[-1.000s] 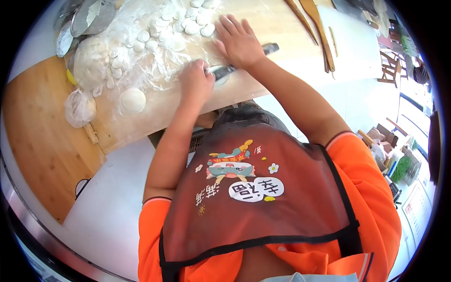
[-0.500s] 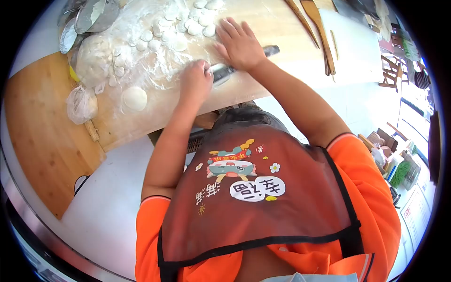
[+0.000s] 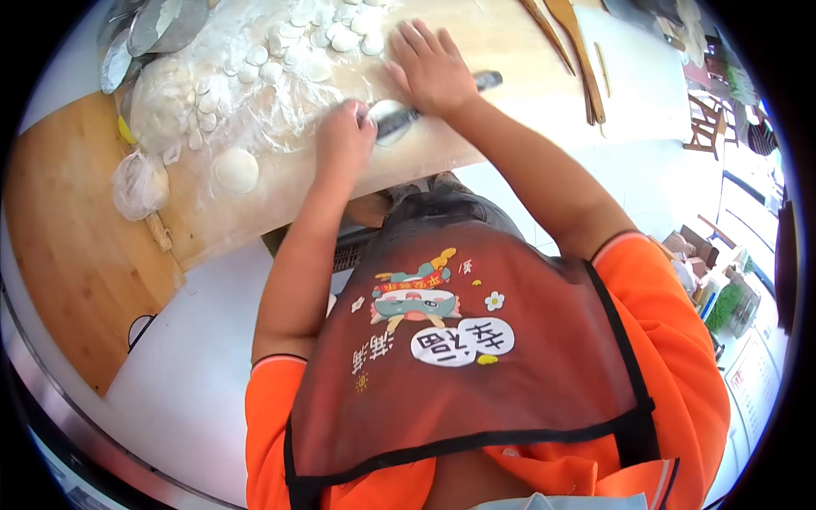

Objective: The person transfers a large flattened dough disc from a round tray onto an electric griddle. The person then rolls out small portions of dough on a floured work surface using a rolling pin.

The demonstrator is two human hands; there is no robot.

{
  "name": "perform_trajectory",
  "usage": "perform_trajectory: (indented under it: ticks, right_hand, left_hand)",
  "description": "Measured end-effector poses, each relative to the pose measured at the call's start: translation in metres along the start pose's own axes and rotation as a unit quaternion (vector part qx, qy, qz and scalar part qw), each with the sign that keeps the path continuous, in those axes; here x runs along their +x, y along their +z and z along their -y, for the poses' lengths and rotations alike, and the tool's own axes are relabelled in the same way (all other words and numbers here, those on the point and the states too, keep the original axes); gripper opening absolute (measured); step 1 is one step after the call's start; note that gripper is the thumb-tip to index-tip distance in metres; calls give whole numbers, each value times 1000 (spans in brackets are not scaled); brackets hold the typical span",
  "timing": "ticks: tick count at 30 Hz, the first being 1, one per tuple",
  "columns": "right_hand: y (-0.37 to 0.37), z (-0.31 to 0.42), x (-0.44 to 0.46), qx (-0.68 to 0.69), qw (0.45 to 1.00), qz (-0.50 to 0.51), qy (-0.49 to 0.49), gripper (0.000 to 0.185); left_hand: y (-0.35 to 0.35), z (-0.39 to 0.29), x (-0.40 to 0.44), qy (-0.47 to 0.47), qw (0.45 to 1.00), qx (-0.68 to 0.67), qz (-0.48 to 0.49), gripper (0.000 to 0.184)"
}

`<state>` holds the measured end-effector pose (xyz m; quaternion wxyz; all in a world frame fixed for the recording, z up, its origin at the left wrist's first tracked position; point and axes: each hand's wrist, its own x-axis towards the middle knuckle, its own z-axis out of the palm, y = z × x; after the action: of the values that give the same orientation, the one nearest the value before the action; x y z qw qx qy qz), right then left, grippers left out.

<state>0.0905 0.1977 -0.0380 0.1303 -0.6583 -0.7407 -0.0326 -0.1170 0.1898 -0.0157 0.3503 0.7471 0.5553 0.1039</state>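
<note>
A dark rolling pin (image 3: 488, 81) lies slantwise on the floured board (image 3: 280, 191), across a thin round of dough (image 3: 388, 109). My right hand (image 3: 432, 70) is flat over the middle of the pin, palm down, its fingers stretched out and apart. At the left edge of the dough round, by the pin's near end, my left hand (image 3: 344, 136) is closed with thumb and fingers pinched on the dough; the fingertips are partly hidden. To the left rests a larger dough disc (image 3: 235, 172). Several small dough pieces (image 3: 345, 39) lie in flour on plastic film beyond my hands.
Wooden sticks (image 3: 548, 34) and a wooden paddle (image 3: 580, 59) lie at the upper right beside a thin stick (image 3: 603, 70). Metal bowls (image 3: 166, 25) stand at the upper left. A plastic bag (image 3: 141, 187) sits near the board's left end.
My left hand has moved slightly left and up, and the pin has shifted over the dough round. More of the round shows now. My right hand stays spread over the pin.
</note>
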Motion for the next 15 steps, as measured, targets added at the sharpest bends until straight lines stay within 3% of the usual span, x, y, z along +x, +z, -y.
perform_trajectory:
  ticks: [3, 6, 8, 11, 15]
  right_hand:
    - [3, -2, 2, 5, 999, 18, 37, 56]
    - [-21, 14, -56, -10, 996, 65, 57, 64]
    - [-44, 23, -95, -52, 992, 109, 39, 65]
    - [-35, 18, -70, -29, 997, 70, 30, 59]
    - [2, 3, -9, 5, 1000, 20, 23, 57]
  left_hand:
    - [-9, 0, 24, 75, 996, -41, 40, 27]
    - [1, 3, 21, 72, 997, 33, 14, 26]
    - [1, -6, 13, 4, 1000, 7, 10, 24]
    - [11, -3, -5, -49, 997, -51, -13, 24]
    - [-1, -2, -2, -18, 1000, 3, -15, 26]
